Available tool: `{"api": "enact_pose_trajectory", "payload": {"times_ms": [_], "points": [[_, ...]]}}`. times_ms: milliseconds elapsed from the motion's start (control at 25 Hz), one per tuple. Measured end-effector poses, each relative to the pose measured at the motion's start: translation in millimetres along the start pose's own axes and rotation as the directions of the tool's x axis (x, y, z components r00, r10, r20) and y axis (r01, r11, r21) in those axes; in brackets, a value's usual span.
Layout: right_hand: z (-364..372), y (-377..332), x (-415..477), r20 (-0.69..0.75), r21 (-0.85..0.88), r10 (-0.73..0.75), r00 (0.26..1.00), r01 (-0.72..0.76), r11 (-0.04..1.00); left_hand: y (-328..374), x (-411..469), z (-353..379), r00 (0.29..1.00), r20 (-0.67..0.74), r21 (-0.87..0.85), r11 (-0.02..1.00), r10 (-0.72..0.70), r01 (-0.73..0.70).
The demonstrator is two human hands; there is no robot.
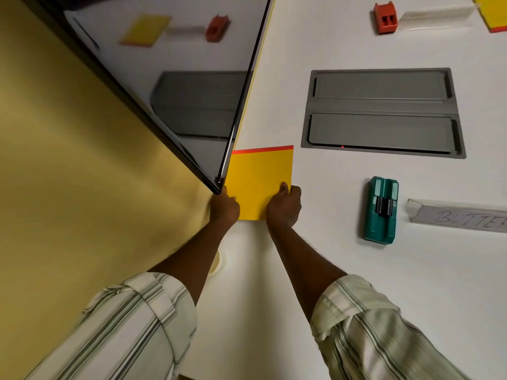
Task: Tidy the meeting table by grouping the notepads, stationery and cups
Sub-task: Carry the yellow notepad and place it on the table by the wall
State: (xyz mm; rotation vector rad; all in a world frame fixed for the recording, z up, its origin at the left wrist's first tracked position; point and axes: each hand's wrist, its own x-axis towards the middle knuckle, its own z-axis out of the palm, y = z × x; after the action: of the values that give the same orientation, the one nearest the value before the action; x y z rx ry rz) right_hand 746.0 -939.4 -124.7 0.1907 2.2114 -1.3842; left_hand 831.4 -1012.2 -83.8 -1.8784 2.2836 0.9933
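Observation:
A yellow notepad [258, 179] with a red strip along its far edge lies flat on the white table [274, 297], next to the lower corner of a black screen. My left hand [225, 209] grips its near left corner. My right hand [284, 208] holds its near right corner, thumb on top. A pale paper cup [216, 263] peeks out from under my left forearm, mostly hidden. A second yellow notepad [492, 13] sits at the far right corner, cut off by the frame.
A large black screen [170, 78] leans over the table's left side, mirroring the tabletop. A grey cable hatch [384, 105] is set into the table. A teal holder [381, 212] and an orange holder [385, 19] each stand beside a clear name stand [461, 218].

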Motion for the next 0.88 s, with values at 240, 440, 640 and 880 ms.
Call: {"api": "enact_pose_trajectory", "payload": {"times_ms": [240,440,640,880], "points": [[10.7,11.0,-4.7,0.004,0.017,0.036,0.999,-0.036,0.999,-5.8,4.0,4.0,1.000,-0.006,0.122,0.992,-0.015,0.015],[12.4,21.4,-6.8,0.007,-0.011,0.028,1.000,-0.028,1.000,-12.6,-0.7,14.2,0.995,-0.062,0.182,0.981,0.072,-0.059],[16.2,25.4,-14.1,0.024,-0.091,0.014,1.000,-0.011,0.996,-20.8,5.5,13.4,0.998,-0.001,0.182,0.981,0.064,-0.063],[18.6,29.6,-21.1,0.004,-0.260,-0.089,0.996,0.087,0.962,-23.5,6.0,20.1,0.996,0.092,0.130,0.991,-0.003,-0.009]]}}
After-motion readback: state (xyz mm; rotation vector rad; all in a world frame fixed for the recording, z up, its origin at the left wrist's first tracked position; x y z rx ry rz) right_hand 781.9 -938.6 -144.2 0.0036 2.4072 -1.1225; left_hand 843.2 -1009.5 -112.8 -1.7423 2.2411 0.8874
